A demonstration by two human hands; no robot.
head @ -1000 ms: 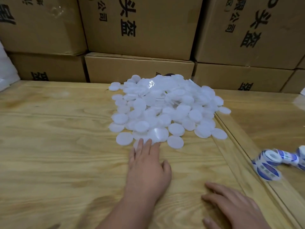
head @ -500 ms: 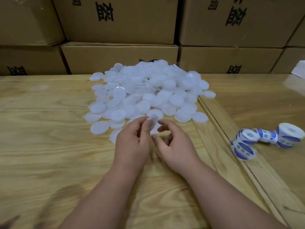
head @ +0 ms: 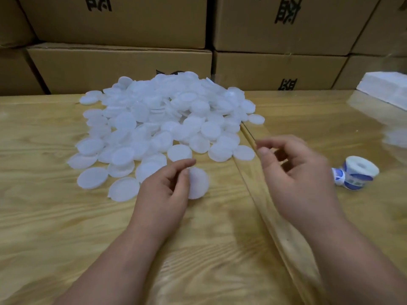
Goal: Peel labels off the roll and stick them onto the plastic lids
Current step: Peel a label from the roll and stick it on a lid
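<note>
A heap of white translucent plastic lids [head: 167, 119] lies on the wooden table [head: 66, 227]. My left hand [head: 165, 190] holds one lid [head: 198, 183] between thumb and fingers, just in front of the heap. My right hand [head: 295, 172] hovers to the right over the table's seam, fingers loosely curled, holding nothing that I can see; it is blurred. The label roll [head: 356, 175], white with blue printed labels, lies on the table right of my right hand, apart from it.
Stacked cardboard boxes [head: 123, 62] form a wall behind the table. A white foam block [head: 387, 89] sits at the far right. A raised wooden seam [head: 248, 172] runs diagonally between the two table surfaces.
My hands, which were together at a lid, have parted. The left one keeps the lid; the right one has moved right toward the label roll. The camera came closer.
</note>
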